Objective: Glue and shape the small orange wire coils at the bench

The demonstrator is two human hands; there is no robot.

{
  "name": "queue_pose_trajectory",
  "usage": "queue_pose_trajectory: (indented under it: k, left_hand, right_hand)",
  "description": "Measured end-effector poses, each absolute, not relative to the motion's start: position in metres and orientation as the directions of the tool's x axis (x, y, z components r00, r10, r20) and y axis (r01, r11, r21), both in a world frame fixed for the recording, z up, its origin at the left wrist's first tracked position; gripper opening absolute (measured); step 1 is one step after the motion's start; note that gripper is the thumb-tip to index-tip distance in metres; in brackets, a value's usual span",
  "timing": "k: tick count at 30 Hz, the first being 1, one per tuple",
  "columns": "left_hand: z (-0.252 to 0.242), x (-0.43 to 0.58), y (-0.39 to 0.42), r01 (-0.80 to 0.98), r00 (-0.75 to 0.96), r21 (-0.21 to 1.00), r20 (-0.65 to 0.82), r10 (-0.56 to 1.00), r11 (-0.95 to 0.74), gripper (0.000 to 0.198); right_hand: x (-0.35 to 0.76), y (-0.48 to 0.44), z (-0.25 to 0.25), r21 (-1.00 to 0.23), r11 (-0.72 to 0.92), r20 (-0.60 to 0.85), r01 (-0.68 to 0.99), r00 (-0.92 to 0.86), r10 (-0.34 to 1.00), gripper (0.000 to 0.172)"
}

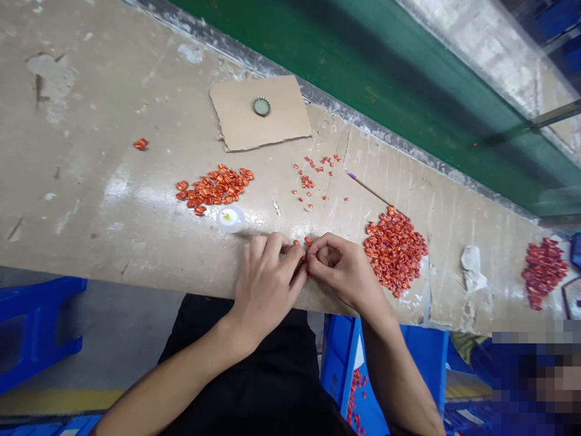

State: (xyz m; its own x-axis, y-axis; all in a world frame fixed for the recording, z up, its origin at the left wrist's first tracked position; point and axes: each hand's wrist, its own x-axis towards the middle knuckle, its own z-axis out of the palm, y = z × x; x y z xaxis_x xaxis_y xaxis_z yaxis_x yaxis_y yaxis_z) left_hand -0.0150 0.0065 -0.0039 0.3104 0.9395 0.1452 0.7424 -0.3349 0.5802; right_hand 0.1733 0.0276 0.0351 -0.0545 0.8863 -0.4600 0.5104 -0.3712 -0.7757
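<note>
Ref is the cardboard [267, 132]: on its near side, at the surface [82, 200] edge, my left hand [267, 278] is pinched on an orange piece [304, 257], right hand [342, 266] has thumb and forefinger right at it, can't tell if they grip it too. Cap [261, 108] sits on the cardboard; small pile [215, 189] and disc [232, 220] on its near side, stick [374, 194] and big pile [396, 251] nearer me, off right.

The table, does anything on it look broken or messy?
Yes. The table looks worn, with a pale, peeled-looking patch at upper left. The cardboard has a ragged left edge. Some orange bits lie at far left, apart from the nearby pile, perhaps strays.
</note>
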Motion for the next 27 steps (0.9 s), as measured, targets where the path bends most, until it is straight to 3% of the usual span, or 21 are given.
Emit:
queue_pose_trajectory:
  k: [5, 8, 11, 14, 19, 27]
  left_hand:
    - [-0.008, -0.014, 0.006, 0.738, 0.271, 0.581, 0.211, 0.939, -0.344, 0.006]
    - [-0.01, -0.014, 0.005, 0.735, 0.253, 0.59, 0.22, 0.942, -0.335, 0.014]
    - [-0.01, -0.016, 0.004, 0.716, 0.263, 0.605, 0.227, 0.938, -0.347, 0.022]
    - [-0.01, -0.019, 0.003, 0.667, 0.31, 0.639, 0.23, 0.923, -0.383, 0.025]
    - [-0.012, -0.024, 0.002, 0.624, 0.372, 0.641, 0.261, 0.891, -0.448, 0.019]
    - [-0.008, -0.026, 0.001, 0.639, 0.461, 0.595, 0.213, 0.862, -0.488, 0.018]
  right_hand:
    - [0.188, 0.038, 0.031, -0.819, -0.313, -0.276, 0.481, 0.149, 0.95, 0.015]
    - [0.203, 0.055, 0.023, -0.775, -0.265, -0.081, 0.574, 0.326, 0.942, 0.021]
    - [0.215, 0.074, 0.014, -0.707, -0.241, 0.016, 0.665, 0.356, 0.935, 0.03]
    - [0.219, 0.089, 0.01, -0.656, -0.223, 0.038, 0.721, 0.327, 0.944, 0.029]
    - [0.213, 0.095, 0.022, -0.583, -0.24, -0.036, 0.776, 0.27, 0.962, 0.007]
    - [0.205, 0.067, 0.033, -0.441, -0.089, -0.056, 0.893, 0.072, 0.996, 0.011]
